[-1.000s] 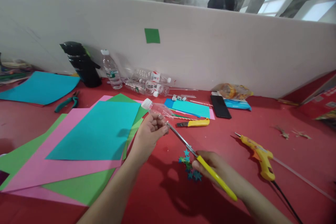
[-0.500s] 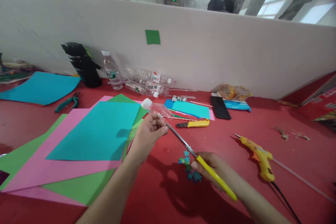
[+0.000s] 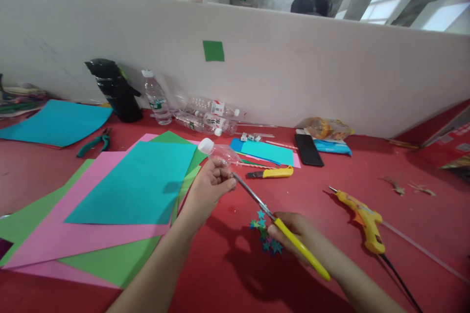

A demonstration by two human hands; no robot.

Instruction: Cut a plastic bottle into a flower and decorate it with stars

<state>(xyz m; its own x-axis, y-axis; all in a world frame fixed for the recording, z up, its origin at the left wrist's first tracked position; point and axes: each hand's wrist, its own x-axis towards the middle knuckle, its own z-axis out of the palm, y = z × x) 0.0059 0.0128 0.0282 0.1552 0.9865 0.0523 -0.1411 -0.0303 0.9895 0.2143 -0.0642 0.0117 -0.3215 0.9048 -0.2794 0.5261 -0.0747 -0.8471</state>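
My left hand [image 3: 209, 188] is closed round the cut top of a clear plastic bottle [image 3: 219, 152], its white cap pointing up and to the left. My right hand [image 3: 299, 237] grips yellow-handled scissors [image 3: 279, 227]. The metal blades reach up to the bottle piece at my left fingers. A small heap of blue and green paper stars [image 3: 265, 234] lies on the red table [image 3: 235, 264] just under the scissors. Both hands hover above the table.
Teal, pink and green paper sheets [image 3: 135, 186] lie at left. A yellow utility knife [image 3: 271, 172], a black phone [image 3: 308, 148], a yellow glue gun [image 3: 362, 220], green pliers [image 3: 93, 143], a black flask [image 3: 115, 89] and water bottles [image 3: 200, 117] stand near the white partition [image 3: 293, 73].
Almost nothing differs. Both hands hold the same pose, with only a slight shift of the scissors. A person's head has come into sight beyond the partition.
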